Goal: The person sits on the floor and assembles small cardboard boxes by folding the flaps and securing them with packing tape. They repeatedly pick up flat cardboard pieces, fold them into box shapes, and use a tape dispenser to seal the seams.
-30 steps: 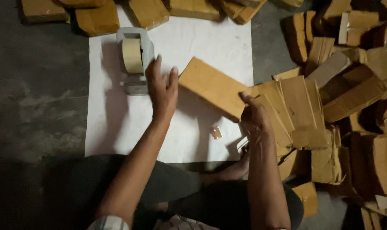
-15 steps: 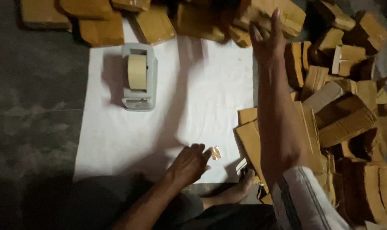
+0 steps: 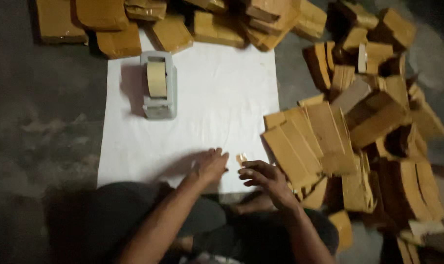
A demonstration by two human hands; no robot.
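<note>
on the white sheet (image 3: pixel 222 98), left hand (image 3: pixel 211 165) lies flat, open; right hand (image 3: pixel 263 177) curled, empty, beside paper scrap (image 3: pixel 241 158).

My fingers (image 3: pixel 217 155) rest on a white paper sheet (image 3: pixel 222 98); it looks matt and a bit crinkly. The tape holder (image 3: pixel 159 93) at 11 o'clock looks like smooth grey plastic, and its tape roll (image 3: pixel 156 79) is pale, papery and dull. The brown envelopes (image 3: pixel 324 132) at 3 o'clock look like matt paper. The floor (image 3: pixel 41 127) looks like rough, dark concrete.
</note>
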